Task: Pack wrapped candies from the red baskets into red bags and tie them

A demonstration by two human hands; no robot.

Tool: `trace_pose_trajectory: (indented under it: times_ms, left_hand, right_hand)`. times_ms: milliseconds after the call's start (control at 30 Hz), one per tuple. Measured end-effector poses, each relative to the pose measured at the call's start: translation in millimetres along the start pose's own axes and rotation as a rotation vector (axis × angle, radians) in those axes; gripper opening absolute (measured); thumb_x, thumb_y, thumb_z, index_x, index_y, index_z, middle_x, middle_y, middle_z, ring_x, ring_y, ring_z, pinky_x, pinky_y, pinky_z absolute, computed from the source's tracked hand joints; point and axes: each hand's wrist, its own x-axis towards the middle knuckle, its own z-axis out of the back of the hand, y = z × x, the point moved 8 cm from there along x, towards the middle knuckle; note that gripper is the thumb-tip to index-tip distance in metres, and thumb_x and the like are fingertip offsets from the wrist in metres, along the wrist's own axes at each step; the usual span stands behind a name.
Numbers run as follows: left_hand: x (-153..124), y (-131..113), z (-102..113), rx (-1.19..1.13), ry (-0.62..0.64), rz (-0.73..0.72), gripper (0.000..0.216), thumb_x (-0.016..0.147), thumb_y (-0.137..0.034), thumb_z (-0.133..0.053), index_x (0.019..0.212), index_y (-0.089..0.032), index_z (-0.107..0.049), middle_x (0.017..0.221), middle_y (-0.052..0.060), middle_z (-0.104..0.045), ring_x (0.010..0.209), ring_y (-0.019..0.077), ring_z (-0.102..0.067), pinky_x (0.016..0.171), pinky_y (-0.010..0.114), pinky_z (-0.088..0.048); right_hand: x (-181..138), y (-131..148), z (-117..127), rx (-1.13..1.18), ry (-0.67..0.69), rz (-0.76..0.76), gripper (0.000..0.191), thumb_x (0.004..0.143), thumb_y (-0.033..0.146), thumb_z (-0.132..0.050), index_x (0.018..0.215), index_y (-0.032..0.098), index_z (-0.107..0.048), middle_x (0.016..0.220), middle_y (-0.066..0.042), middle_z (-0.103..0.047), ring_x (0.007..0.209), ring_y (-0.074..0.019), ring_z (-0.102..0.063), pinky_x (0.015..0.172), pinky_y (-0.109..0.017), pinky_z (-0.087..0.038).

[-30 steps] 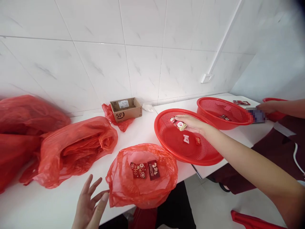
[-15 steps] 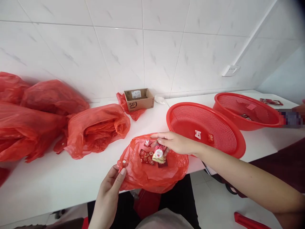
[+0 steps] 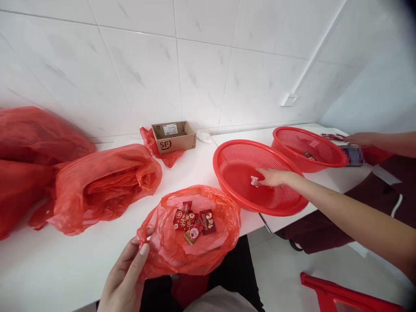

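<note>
An open red plastic bag (image 3: 169,253) sits at the near edge of the white counter (image 3: 58,260), holding several small red candy packets (image 3: 191,222). My left hand (image 3: 125,275) pinches the bag's near left rim. My right hand (image 3: 273,177) reaches into the nearer red mesh basket (image 3: 286,207), its fingers closing on a small white wrapped candy (image 3: 254,181). Whether the hand has the candy off the basket floor, I cannot tell.
A second red basket (image 3: 308,147) stands at the right, with another person's arm (image 3: 380,141) beyond it. Bulging red bags (image 3: 97,186) lie at the left. An open cardboard box (image 3: 173,136) stands by the tiled wall. A red stool (image 3: 341,297) is on the floor.
My right hand carried candies from the basket, dropped them into the bag, then went back into the basket. My left hand took hold of the bag's rim.
</note>
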Motion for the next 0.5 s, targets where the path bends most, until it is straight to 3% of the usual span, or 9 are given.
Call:
trace_pose_trajectory:
  times_ms: [67, 133, 267, 367, 500]
  left_hand:
    - [2.2, 2.8, 1.9, 0.014, -0.019, 0.023, 0.048, 0.063, -0.046, -0.084, 0.103, -0.023, -0.07, 0.114, 0.003, -0.07, 0.112, 0.0244, -0.061, 0.076, 0.02, -0.056]
    - [3.3, 4.2, 2.6, 0.023, -0.029, 0.036, 0.051, 0.06, -0.048, -0.084, 0.102, -0.024, -0.07, 0.116, 0.003, -0.07, 0.113, 0.0258, -0.061, 0.077, 0.022, -0.057]
    - [3.0, 2.9, 3.4, 0.046, -0.03, 0.014, 0.05, 0.063, -0.049, -0.082, 0.105, -0.025, -0.069, 0.12, 0.002, -0.069, 0.115, 0.0268, -0.06, 0.082, 0.026, -0.058]
    - [2.0, 3.9, 5.3, 0.051, -0.024, 0.02, 0.047, 0.066, -0.049, -0.081, 0.106, -0.027, -0.069, 0.119, 0.001, -0.07, 0.116, 0.0262, -0.06, 0.085, 0.027, -0.057]
    - [1.1, 4.5, 9.3, 0.017, -0.055, 0.033, 0.049, 0.063, -0.048, -0.083, 0.105, -0.027, -0.07, 0.116, 0.0, -0.07, 0.12, 0.0251, -0.057, 0.085, 0.024, -0.057]
  right_hand:
    - [7.4, -10.2, -16.2, 0.053, 0.063, 0.014, 0.097, 0.077, 0.063, -0.063, 0.153, 0.015, -0.027, 0.125, -0.024, -0.06, 0.092, -0.0312, -0.067, 0.064, -0.036, -0.053]
    - [10.7, -3.1, -26.7, 0.098, 0.062, 0.079, 0.09, 0.073, 0.055, -0.071, 0.148, 0.02, -0.037, 0.121, -0.018, -0.063, 0.094, -0.028, -0.066, 0.069, -0.033, -0.052]
    - [12.6, 18.8, -36.5, 0.147, 0.013, 0.16, 0.044, 0.073, 0.029, -0.073, 0.115, 0.021, -0.065, 0.108, -0.012, -0.067, 0.091, -0.024, -0.064, 0.074, -0.032, -0.049]
    - [11.9, 24.3, -32.5, 0.212, 0.026, 0.198, 0.018, 0.076, 0.018, -0.065, 0.093, 0.018, -0.068, 0.094, -0.01, -0.069, 0.083, -0.0208, -0.065, 0.07, -0.03, -0.049]
    - [10.4, 8.4, -10.9, 0.287, 0.044, 0.183, 0.022, 0.08, 0.02, -0.061, 0.101, 0.017, -0.066, 0.1, -0.011, -0.07, 0.079, -0.0176, -0.067, 0.066, -0.026, -0.051]
